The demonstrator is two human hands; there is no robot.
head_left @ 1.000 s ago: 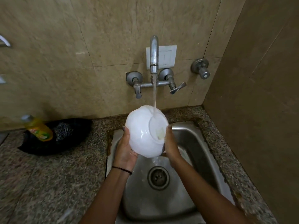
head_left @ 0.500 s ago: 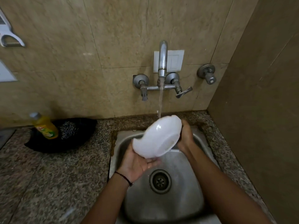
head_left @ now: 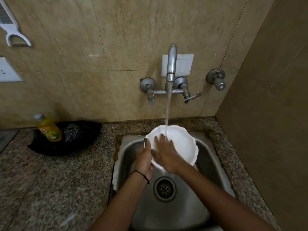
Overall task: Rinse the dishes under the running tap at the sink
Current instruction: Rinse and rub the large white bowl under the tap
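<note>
The white bowl (head_left: 181, 144) hangs directly below the tap (head_left: 172, 64), mouth up and tipped a little toward the person, held above the sink (head_left: 215, 165) rather than resting in it; the water stream (head_left: 168, 110) from the tap lands inside it near the back rim. The left hand (head_left: 144, 158) wraps the bowl's left edge, fingers curled up along the outside wall; the right hand (head_left: 165, 154) lies flat inside, fingers straight and spread on the inner surface just where the water falls; so the hands are close together with the bowl's wall between them.

The bowl looks rigid and fairly light, with a scalloped rim; whether it is ceramic or hard plastic cannot be told, so it is best treated as breakable; wet and glossy, it is likely slippery, and the steel basin beneath would be unkind to a drop. The soundest hold is probably at the rim, thumb inside and fingers under the wall; one hand should bear it while the other rubs.

Inside the bowl there is running water and the right hand; no residue shows, though glare hides detail. The sink below the tap shows its drain (head_left: 164, 188) and a wet sheen. Left of the tap, on the granite counter (head_left: 50, 180), a black tray (head_left: 86, 130) holds a steel scrubber (head_left: 71, 132); a yellow soap bottle (head_left: 49, 130) stands at the tray's left edge.
</note>
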